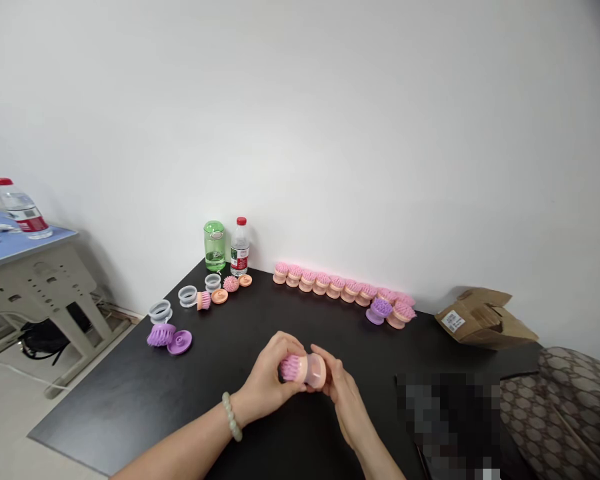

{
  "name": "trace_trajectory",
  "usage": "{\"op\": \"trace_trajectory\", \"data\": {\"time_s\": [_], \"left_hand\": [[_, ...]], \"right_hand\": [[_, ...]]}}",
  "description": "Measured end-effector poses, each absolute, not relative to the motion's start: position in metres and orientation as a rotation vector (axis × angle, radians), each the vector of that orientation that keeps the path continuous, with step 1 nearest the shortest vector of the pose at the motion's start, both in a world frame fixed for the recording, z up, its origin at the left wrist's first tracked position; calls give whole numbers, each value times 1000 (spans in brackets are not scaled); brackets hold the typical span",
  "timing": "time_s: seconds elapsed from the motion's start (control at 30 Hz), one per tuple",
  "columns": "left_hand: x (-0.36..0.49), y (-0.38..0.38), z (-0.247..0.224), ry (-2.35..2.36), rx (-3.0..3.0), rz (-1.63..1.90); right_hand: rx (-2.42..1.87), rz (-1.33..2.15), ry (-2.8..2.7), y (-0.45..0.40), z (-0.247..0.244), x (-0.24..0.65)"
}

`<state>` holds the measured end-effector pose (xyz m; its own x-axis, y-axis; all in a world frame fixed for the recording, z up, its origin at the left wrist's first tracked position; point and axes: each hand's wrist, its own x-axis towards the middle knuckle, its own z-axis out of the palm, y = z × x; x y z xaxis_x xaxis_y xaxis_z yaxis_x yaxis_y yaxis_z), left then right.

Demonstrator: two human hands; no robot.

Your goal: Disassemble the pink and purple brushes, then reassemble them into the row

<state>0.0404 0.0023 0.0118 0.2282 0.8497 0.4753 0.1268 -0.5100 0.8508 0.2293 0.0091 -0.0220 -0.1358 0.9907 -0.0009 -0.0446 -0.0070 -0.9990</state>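
Observation:
A pink-bristled scrub brush (303,369) with a clear middle and a peach end lies sideways above the black table. My left hand (270,373), with a beaded bracelet at its wrist, is closed round the bristled end. The fingers of my right hand (341,381) press against the peach end. To the left are loose brush parts: grey rings (187,295), a purple bristle head (161,335), a purple disc (180,342), a pink bristle head (231,284) and peach discs (220,295).
Along the wall stands a row of pink brushes (335,287) with a purple brush (379,311) before it. A green container (215,245) and a water bottle (240,247) stand at the back left. An opened cardboard box (487,319) and patterned fabric (575,393) are at right.

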Motion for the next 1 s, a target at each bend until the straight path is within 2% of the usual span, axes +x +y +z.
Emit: {"op": "trace_trajectory", "data": {"time_s": [0.13,0.27,0.57,0.67,0.73,0.87,1.0], "left_hand": [[39,9,5,944,1600,1354],[40,10,0,889,1546,1351],[39,0,15,763,2149,1235],[39,-3,14,626,2337,1225],[40,-4,12,641,2337,1220],[41,-2,10,914,2113,1228],[40,4,13,1095,1933,1276]], "right_hand": [[-1016,1172,-1472,9,-15,231],[-1011,1214,-1453,7,-8,227],[-1149,1893,-1015,9,-12,221],[-1295,1989,-1033,11,-16,223],[-1345,1848,-1177,12,-16,226],[-1206,1211,-1431,15,-11,232],[-1001,1127,-1538,15,-8,231]]}}
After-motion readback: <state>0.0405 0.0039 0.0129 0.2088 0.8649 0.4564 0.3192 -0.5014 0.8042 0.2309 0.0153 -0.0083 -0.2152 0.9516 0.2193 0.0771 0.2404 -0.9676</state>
